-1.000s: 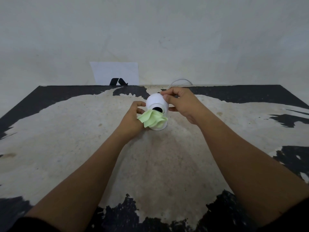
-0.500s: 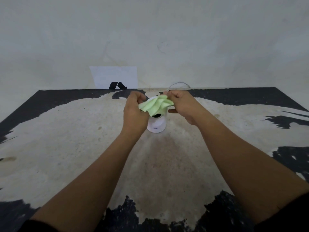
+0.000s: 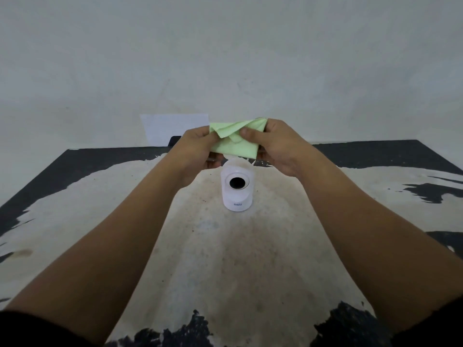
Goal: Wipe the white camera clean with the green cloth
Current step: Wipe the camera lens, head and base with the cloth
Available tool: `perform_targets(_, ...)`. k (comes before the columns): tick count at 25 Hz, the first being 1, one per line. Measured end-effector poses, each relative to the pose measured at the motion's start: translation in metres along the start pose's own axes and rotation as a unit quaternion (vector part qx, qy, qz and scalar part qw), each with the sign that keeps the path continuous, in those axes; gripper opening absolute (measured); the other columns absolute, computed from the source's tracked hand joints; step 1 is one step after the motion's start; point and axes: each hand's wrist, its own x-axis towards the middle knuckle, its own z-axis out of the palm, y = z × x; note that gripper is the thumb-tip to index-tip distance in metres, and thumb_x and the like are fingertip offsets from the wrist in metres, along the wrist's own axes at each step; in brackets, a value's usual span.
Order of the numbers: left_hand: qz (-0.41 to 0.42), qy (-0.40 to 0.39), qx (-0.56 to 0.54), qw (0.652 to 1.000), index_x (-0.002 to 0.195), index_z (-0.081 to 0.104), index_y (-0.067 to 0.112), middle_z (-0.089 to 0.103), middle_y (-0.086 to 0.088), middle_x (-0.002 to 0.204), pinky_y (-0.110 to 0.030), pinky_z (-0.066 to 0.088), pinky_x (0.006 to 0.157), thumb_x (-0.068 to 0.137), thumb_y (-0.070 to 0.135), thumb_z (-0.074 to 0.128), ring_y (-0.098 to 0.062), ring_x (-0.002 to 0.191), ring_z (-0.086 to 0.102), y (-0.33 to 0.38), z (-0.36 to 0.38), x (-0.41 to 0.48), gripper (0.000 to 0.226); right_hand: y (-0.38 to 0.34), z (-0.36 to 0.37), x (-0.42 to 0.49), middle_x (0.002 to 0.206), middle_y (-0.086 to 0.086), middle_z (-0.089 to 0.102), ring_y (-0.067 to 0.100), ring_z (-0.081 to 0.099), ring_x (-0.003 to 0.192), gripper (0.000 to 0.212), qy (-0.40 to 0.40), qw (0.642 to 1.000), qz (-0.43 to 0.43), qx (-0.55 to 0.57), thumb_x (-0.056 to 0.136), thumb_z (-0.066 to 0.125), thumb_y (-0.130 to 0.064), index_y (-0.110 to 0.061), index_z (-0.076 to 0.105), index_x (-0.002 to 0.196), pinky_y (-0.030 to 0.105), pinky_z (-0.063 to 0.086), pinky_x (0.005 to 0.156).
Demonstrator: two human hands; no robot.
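The white camera (image 3: 237, 190) stands upright on the worn table (image 3: 225, 259), its round black lens facing me. Nothing touches it. Above and just behind it, both hands hold the green cloth (image 3: 236, 141) in the air. My left hand (image 3: 198, 151) pinches the cloth's left edge and my right hand (image 3: 275, 146) pinches its right side, thumb pressed on the folds. The cloth is creased and partly spread between them.
A white sheet of paper (image 3: 172, 128) leans against the grey wall behind the table, with a small black object at its foot. The table's black coating is worn away across the middle, with dark patches along the edges.
My left hand lifted the cloth off the camera. My right hand let go of the camera and took the cloth's other side. Both hands rose above the camera.
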Motion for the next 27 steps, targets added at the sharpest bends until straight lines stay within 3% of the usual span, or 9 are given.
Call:
perform_targets(3,-0.039,0.043,-0.022,0.998,0.091,0.062,0.016,0.061,0.002,0.078,-0.028,0.048,0.061,0.092,0.038,0.05,-0.014,0.063,0.054,-0.022,0.0,0.004,0.026,0.006,-0.004,0.009,0.096,0.009,0.071,0.023,0.067,0.087,0.016,0.111,0.994,-0.017,0.002,0.085,0.066,-0.025,-0.013,0.068,0.095,0.046,0.053,0.083)
perform_targets(6,-0.057,0.061,0.056,0.995,0.106,0.055,0.022,0.059,0.002,0.096,-0.029,0.047,0.067,0.089,0.042,0.055,-0.017,0.079,0.055,-0.052,0.005,0.005,0.026,0.019,0.0,0.013,0.072,0.002,0.06,0.015,0.053,0.064,0.022,0.182,0.965,-0.077,-0.175,0.084,0.065,-0.031,-0.012,0.059,0.077,0.029,0.041,0.06)
perform_targets(9,-0.067,0.052,0.052,0.995,0.118,0.046,0.027,0.057,-0.004,0.107,-0.029,0.046,0.071,0.084,0.046,0.06,-0.017,0.091,0.057,-0.068,0.01,0.005,0.041,0.038,0.012,0.006,0.072,0.001,0.057,0.015,0.05,0.064,0.023,0.124,0.939,-0.08,-0.311,0.086,0.06,-0.034,-0.014,0.05,0.078,0.03,0.036,0.056)
perform_targets(12,-0.072,0.061,0.045,0.995,0.126,0.04,0.028,0.057,-0.001,0.11,-0.028,0.045,0.071,0.077,0.06,0.059,-0.015,0.095,0.057,-0.076,0.012,0.005,0.061,0.048,0.021,-0.004,0.09,-0.007,0.063,0.007,0.056,0.078,0.021,0.039,0.944,-0.104,-0.309,0.089,0.051,-0.042,-0.023,0.053,0.099,0.025,0.039,0.062)
perform_targets(15,-0.062,0.072,0.051,0.994,0.129,0.037,0.028,0.056,0.001,0.108,-0.029,0.043,0.072,0.073,0.068,0.055,-0.011,0.093,0.055,-0.083,0.015,0.004,0.071,0.047,0.03,-0.002,0.109,-0.005,0.066,0.008,0.057,0.095,0.055,-0.037,0.934,-0.112,-0.336,0.086,0.032,-0.067,-0.027,0.063,0.109,0.026,0.043,0.081)
perform_targets(18,-0.05,0.078,0.046,0.995,0.128,0.037,0.029,0.055,0.0,0.109,-0.03,0.042,0.072,0.081,0.059,0.054,-0.011,0.094,0.053,-0.086,0.015,0.007,0.059,0.042,0.031,0.014,0.105,0.0,0.07,0.015,0.061,0.097,0.092,-0.04,0.962,0.023,-0.269,0.067,0.014,-0.091,-0.027,0.069,0.104,0.038,0.043,0.091)
perform_targets(20,-0.057,0.075,0.045,0.995,0.128,0.036,0.031,0.053,0.001,0.111,-0.034,0.043,0.079,0.081,0.06,0.054,-0.012,0.097,0.052,-0.087,0.014,0.008,0.058,0.044,0.028,0.024,0.1,0.004,0.073,0.02,0.067,0.094,0.104,-0.022,0.982,0.105,-0.154,0.054,0.018,-0.097,-0.022,0.069,0.104,0.042,0.046,0.094)
perform_targets(23,-0.07,0.076,0.042,0.994,0.13,0.037,0.031,0.051,0.006,0.112,-0.038,0.043,0.088,0.08,0.063,0.051,-0.017,0.103,0.051,-0.09,0.016,0.008,0.061,0.064,0.023,0.025,0.111,0.012,0.071,0.026,0.068,0.1,0.105,0.023,0.986,0.163,0.01,0.058,0.028,-0.094,-0.015,0.059,0.121,0.047,0.047,0.099)
perform_targets(27,-0.06,0.088,0.04,0.993,0.127,0.039,0.029,0.051,0.01,0.108,-0.037,0.042,0.085,0.083,0.061,0.049,-0.016,0.102,0.052,-0.092,0.018,0.009,0.055,0.086,0.028,0.005,0.13,0.011,0.061,0.023,0.058,0.117,0.101,0.04,0.987,0.149,0.046,0.063,0.022,-0.089,-0.02,0.055,0.129,0.046,0.036,0.109)
